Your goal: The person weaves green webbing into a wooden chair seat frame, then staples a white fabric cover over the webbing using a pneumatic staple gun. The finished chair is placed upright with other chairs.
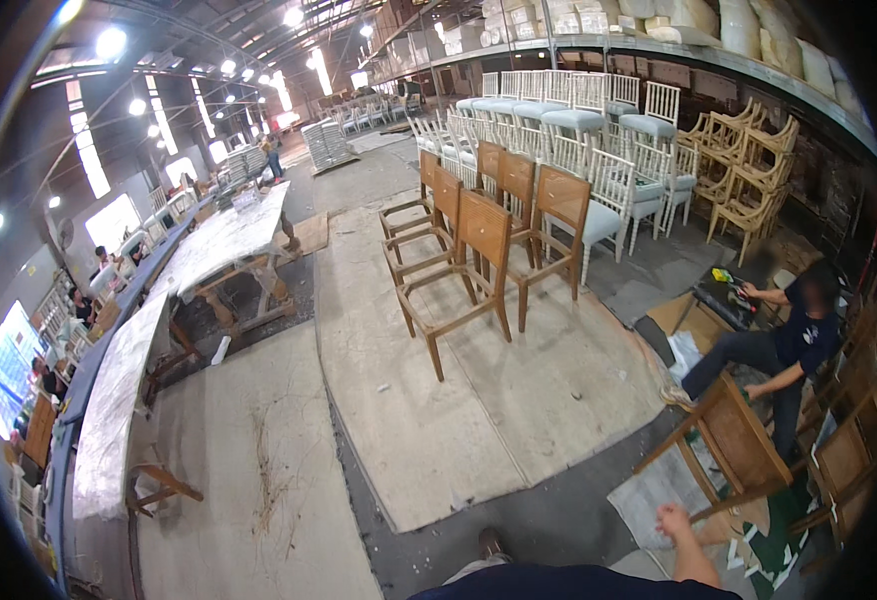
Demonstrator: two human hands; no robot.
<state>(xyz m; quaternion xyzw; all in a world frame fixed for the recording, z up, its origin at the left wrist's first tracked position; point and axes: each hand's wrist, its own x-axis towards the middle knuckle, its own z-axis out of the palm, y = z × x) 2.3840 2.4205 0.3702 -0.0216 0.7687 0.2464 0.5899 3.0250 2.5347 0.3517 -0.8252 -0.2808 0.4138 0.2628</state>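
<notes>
My right hand (673, 521) hangs at the lower right with its fingers curled in, and I see nothing in it. Beside it is the leg end of a wooden chair frame (745, 433) with a brown panel back, which stands tilted on the floor; I cannot tell whether hand and leg touch. A seated person (807, 335) in a dark shirt has one hand by that chair's back and the other by a yellow-and-black tool (727, 277) on a small dark stand. My left hand is out of view.
Several armless wooden chair frames (484, 240) stand on a pale floor sheet (439, 430) ahead. Behind them are white chairs (599, 190) with pale blue seats and stacked wooden armchair frames (749, 180). Long plastic-covered tables (109, 420) run along the left. Scraps (759, 560) litter the lower-right floor.
</notes>
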